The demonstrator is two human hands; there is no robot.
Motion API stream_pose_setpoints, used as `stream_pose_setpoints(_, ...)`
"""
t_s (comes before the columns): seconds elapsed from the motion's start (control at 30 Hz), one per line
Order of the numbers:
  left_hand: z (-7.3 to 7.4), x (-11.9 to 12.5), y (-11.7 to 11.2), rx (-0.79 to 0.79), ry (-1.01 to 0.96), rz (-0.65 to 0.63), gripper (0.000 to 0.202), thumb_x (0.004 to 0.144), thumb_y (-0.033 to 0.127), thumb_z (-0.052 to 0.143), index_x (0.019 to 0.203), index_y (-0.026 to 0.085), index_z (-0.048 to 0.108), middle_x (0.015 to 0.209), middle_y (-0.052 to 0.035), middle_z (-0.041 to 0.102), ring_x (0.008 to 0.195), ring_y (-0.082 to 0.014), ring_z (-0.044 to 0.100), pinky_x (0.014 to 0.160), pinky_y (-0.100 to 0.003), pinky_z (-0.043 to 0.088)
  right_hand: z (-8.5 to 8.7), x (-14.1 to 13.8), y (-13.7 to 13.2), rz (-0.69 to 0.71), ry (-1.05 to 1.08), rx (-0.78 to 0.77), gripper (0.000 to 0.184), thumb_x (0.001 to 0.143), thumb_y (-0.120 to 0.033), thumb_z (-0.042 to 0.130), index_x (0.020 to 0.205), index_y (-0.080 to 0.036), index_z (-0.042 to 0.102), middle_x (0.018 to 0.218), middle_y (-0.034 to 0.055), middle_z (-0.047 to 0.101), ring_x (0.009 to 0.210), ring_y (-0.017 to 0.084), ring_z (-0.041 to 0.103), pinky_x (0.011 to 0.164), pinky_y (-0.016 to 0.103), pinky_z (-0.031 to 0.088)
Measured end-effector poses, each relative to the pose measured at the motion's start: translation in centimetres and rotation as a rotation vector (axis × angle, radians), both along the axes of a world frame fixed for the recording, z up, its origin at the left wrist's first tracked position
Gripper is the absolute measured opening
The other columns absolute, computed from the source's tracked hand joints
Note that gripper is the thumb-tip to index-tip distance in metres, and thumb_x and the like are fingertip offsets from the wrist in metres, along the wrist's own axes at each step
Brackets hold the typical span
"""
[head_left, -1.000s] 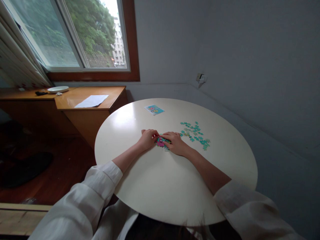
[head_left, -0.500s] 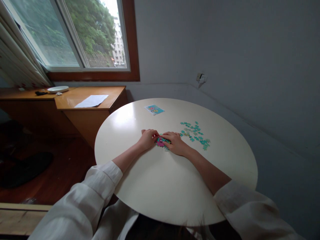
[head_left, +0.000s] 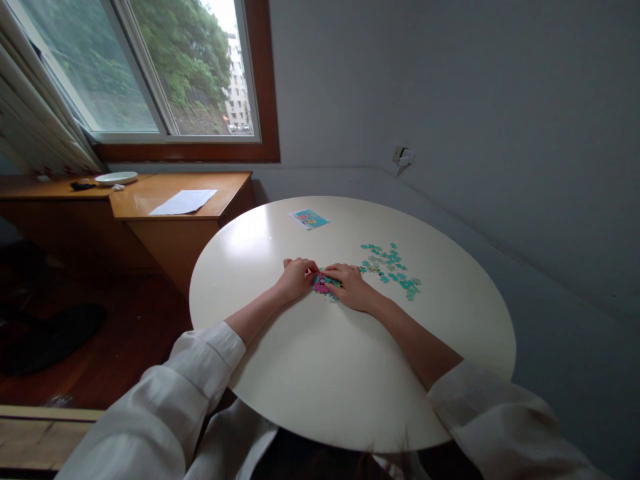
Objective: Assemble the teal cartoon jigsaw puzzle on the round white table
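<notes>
A partly joined jigsaw puzzle [head_left: 321,287] in pink, teal and yellow lies on the round white table [head_left: 320,373], mostly covered by my hands. At its left edge my left hand [head_left: 298,279] is closed, thumb and forefinger pinched at the upper left corner; the piece between them is too small to see clearly. My right hand [head_left: 353,287] rests over the puzzle's right side, its fingers along the top edge and its thumb on the face, gripping it against the table. Just right of that hand, loose jigsaw pieces [head_left: 397,277], mostly teal, lie scattered.
A small picture card [head_left: 309,219] in blue, pink and yellow lies towards the table's far side. Left of the table stands a wooden desk [head_left: 170,230] with paper [head_left: 184,202] and a white plate [head_left: 116,178]. A wall borders the right and far sides.
Almost nothing differs. Both hands keep their place on the puzzle, with only a tiny shift of the left fingers.
</notes>
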State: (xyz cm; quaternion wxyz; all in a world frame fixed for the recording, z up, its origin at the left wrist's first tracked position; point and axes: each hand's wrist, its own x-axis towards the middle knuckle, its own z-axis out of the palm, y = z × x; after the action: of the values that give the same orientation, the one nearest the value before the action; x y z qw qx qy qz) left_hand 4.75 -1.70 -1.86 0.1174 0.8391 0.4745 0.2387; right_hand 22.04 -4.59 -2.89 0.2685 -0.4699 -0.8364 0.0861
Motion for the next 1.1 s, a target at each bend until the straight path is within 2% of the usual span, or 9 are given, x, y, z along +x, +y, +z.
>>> stream_pose_setpoints(0.37,-0.05,-0.06,0.07,0.011,0.017,-0.009,0.016,0.077,0.014,0.051,0.078,0.019,0.065,0.077,-0.0027,0.066,0.080,-0.0194,0.058,0.081,-0.036,0.031,0.05,0.04,-0.03,0.003,-0.008,-0.022,0.026,0.080,-0.020,0.055,0.104,-0.023,0.065,0.110,0.0079,0.061,0.104,0.024,0.052,0.090,0.044,0.032)
stream_pose_setpoints(1.1,0.21,0.12,-0.25,0.009,0.029,-0.004,0.015,0.078,0.015,0.051,0.078,0.018,0.065,0.079,-0.0034,0.065,0.082,-0.0196,0.056,0.080,-0.036,0.029,-0.40,-0.14,-0.08,0.026,-0.080,0.038,0.021,0.083,-0.022,0.051,0.100,-0.023,0.064,0.109,0.0076,0.060,0.105,0.021,0.051,0.088,0.041,0.029)
